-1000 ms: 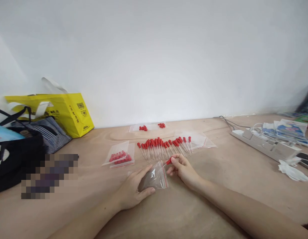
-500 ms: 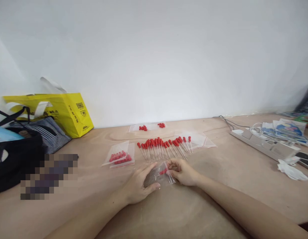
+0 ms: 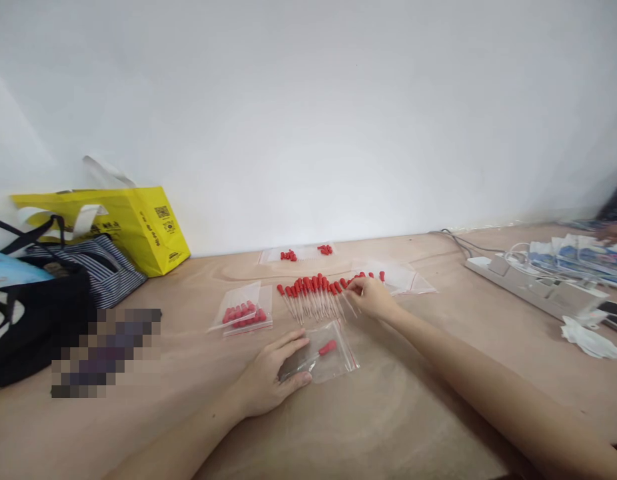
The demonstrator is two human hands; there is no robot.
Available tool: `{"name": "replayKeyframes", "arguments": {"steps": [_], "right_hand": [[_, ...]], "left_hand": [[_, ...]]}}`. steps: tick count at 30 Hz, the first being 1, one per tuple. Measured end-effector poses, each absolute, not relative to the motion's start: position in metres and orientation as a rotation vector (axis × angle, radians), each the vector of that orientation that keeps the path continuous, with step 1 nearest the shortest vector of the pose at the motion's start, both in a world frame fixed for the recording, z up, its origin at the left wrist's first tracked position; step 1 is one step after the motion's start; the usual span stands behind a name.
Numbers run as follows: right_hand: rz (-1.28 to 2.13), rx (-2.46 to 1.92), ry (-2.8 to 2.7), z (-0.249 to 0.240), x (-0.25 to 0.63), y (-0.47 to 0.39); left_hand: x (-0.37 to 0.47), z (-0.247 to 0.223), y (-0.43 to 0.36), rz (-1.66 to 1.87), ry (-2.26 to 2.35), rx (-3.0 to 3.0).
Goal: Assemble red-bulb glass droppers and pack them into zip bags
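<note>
A clear zip bag (image 3: 338,365) lies flat on the table with a red-bulbed dropper (image 3: 327,347) inside it. My left hand (image 3: 268,373) rests over the bag's left end, thumb and fingers apart, touching the plastic. Beyond the bag, several droppers (image 3: 308,285) with red bulbs and thin clear stems lie side by side in a row. My right hand (image 3: 372,297) reaches into the right part of that row, its fingers pinched at a dropper; the hand hides some bulbs there.
Filled zip bags (image 3: 244,313) with red-bulbed droppers lie left of the row. Another bag (image 3: 303,253) lies near the wall, and an empty-looking bag (image 3: 408,280) sits behind the right hand. A yellow bag (image 3: 158,233) stands left; a power strip (image 3: 518,287) and tissue (image 3: 591,338) lie right.
My right hand has let go of the small zip bag and moved up and right to the dropper row. The bag now lies flatter, its dropper plainly visible. My left hand stays at the bag.
</note>
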State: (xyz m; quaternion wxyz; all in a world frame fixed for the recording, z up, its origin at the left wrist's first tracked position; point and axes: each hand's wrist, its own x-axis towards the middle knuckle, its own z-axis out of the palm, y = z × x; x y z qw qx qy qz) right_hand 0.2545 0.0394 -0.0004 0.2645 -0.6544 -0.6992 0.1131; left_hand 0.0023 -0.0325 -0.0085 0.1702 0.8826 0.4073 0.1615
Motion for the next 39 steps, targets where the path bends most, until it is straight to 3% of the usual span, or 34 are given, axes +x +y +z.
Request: {"name": "replayKeyframes", "arguments": {"steps": [10,21,27,39], "right_hand": [[0.212,-1.996,-1.732,-0.009,0.241,0.101],[0.427,-1.690,-1.385,0.001,0.275,0.081],[0.801,-1.179,-1.051,-0.015,0.272,0.026],[1.254,-1.059,-0.804,-0.026,0.249,-0.009]], "left_hand": [[0.000,-0.007,-0.033,0.389,1.168,2.495],[0.001,-0.007,-0.032,0.374,1.189,2.496],[0.001,-0.010,-0.031,0.420,1.207,2.499],[0.002,-0.011,-0.031,0.403,1.251,2.501]]}}
